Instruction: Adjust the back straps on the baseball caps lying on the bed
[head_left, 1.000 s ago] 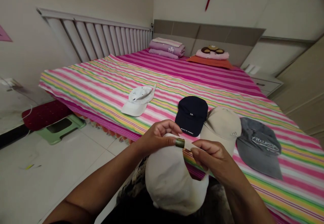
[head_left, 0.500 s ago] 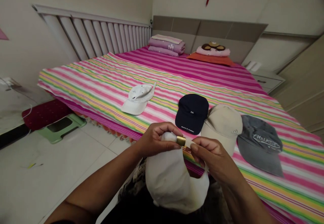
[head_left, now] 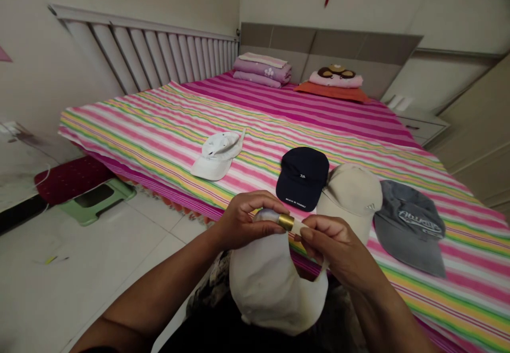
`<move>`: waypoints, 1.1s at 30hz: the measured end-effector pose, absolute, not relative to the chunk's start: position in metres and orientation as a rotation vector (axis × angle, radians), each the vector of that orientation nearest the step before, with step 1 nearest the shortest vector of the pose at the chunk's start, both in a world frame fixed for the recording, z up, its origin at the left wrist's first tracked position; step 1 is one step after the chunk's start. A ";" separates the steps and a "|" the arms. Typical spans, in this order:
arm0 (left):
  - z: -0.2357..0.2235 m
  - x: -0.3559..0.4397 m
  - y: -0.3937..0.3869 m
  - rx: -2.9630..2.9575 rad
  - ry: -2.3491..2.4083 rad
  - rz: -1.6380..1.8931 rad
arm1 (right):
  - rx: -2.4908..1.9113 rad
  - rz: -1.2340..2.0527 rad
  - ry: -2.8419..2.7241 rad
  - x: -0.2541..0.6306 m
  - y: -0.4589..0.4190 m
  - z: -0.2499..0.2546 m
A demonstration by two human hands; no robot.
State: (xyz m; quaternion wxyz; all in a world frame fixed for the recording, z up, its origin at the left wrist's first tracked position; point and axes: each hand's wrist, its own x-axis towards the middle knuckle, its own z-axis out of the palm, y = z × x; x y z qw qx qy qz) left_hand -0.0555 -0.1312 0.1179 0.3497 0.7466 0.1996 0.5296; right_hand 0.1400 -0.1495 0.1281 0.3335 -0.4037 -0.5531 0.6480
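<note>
Near bed edge (head_left: 167,190), cap (head_left: 266,284) in hands (head_left: 241,223)

Dim light — softish detail; stretched edges

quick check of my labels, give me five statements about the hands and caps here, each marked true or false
1. The left hand and the right hand both hold the off-white cap. True.
2. A gold-coloured buckle shows between the hands. True.
3. The navy cap has its brim towards the headboard. False: its brim faces the person.
4. The beige cap lies between the navy cap and the gray cap. True.
5. The gray cap lies on the floor. False: it lies on the striped bed cover.
</note>
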 end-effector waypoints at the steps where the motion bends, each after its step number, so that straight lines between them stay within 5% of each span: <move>1: 0.119 -0.056 -0.131 1.957 0.512 1.380 | -1.043 1.694 -1.449 0.140 -0.149 0.129; 19: 0.135 -0.053 -0.138 2.233 0.559 1.425 | -0.951 1.712 -1.470 0.133 -0.153 0.139; 33: 0.119 -0.056 -0.132 1.758 0.576 1.245 | -0.957 1.714 -1.405 0.138 -0.149 0.132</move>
